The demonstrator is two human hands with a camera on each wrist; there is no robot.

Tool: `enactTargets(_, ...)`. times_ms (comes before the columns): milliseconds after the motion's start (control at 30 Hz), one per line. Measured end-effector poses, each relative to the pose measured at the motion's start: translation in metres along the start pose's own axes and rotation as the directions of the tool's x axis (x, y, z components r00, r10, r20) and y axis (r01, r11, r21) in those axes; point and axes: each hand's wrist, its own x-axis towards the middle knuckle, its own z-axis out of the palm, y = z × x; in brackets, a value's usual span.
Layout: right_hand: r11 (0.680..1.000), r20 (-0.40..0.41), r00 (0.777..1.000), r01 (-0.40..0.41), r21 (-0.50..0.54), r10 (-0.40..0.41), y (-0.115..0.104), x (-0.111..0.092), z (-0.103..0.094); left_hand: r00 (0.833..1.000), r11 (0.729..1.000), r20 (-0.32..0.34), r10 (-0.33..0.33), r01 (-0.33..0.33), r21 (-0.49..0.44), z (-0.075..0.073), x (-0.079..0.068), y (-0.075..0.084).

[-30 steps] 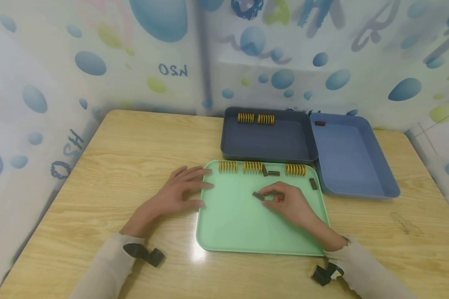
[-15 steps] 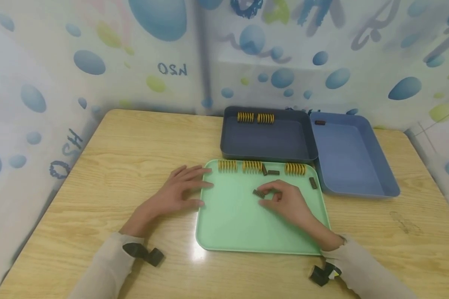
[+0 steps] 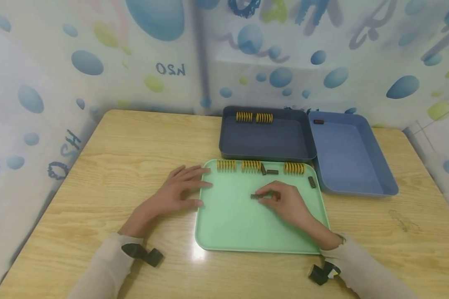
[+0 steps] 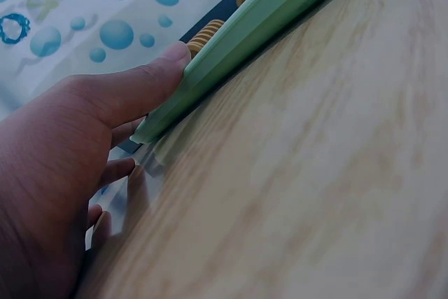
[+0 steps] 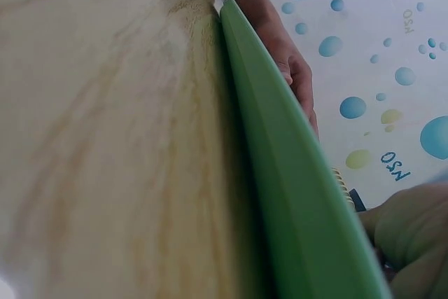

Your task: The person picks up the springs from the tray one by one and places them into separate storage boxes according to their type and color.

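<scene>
Between thumb and index finger, my right hand (image 3: 286,202) pinches a small dark spring (image 3: 255,197) over the middle of the green tray (image 3: 228,228). My left hand (image 3: 176,191) lies with fingers spread at the tray's left edge; in the left wrist view its thumb (image 4: 150,85) touches the rim. Along the tray's far side are three yellow springs, one at the left (image 3: 226,165), one near the middle and one at the right. Two dark springs lie near the middle yellow spring (image 3: 251,166), and another dark spring (image 3: 312,182) is by the right edge.
Behind the green tray stands a dark grey tray (image 3: 267,141) with two yellow springs (image 3: 244,117) in its back left. To its right, a blue tray (image 3: 355,166) holds one dark spring (image 3: 319,122) in its far left corner. A patterned wall rises behind the wooden table (image 3: 146,137).
The dark spring in my right hand has turned from slanted to nearly level, while the hand has stayed at about the same place. My left hand has not visibly moved.
</scene>
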Motion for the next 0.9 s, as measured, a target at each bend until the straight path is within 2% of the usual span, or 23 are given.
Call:
enactTargets(233, 1.000, 0.007, 1.000, 0.014, -0.015, -0.014, -0.003, 0.001, 0.001, 1.000, 1.000, -0.003, -0.006, 0.006, 0.003, -0.001, -0.003, -0.001)
enactTargets(467, 0.999, 0.040, 0.999, -0.026, -0.029, 0.027, -0.006, 0.002, -0.003, 1.000, 1.000, -0.006, -0.015, 0.015, -0.002, -0.001, -0.006, -0.002)
enactTargets(767, 0.998, 0.013, 1.000, -0.014, 0.063, 0.014, -0.010, 0.002, -0.032, 1.000, 1.000, -0.004, -0.005, 0.005, -0.005, -0.001, -0.004, -0.002)
enactTargets(900, 0.998, -0.023, 1.000, -0.010, 0.061, 0.012, -0.009, 0.003, -0.050, 1.000, 1.000, -0.004, 0.001, -0.001, -0.006, 0.000, -0.003, -0.001)
